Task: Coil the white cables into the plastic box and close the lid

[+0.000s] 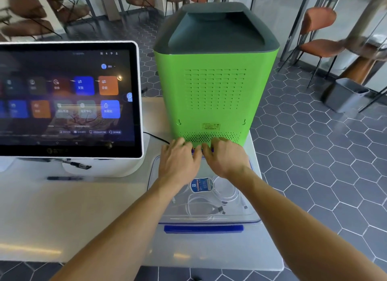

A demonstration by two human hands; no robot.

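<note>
We judge the task to be nearly finished. The white cables (209,203) already lie coiled inside the clear plastic box (254,219), and the transparent lid (159,165) sits over them, so that we see the loops and a blue label (202,185) through it. Both our hands are at the far edge of the box, right against the base of the green machine (211,88). The left hand (180,159) and the right hand (225,157) lie palm down, side by side and almost touching, with fingers (178,141) curled over a blue latch (195,150) that shows between them. The fingers press on it rather than grasp anything; we cannot tell whether that latch is snapped home. On the side nearest us, well behind the fingers, a second blue latch (204,228) appears to hang along the front wall, and whether it is fastened is unclear. What seems left is to clip the far latch and check the near one. The box rests on the white counter (62,218), to the right of a touchscreen terminal (69,98).
</note>
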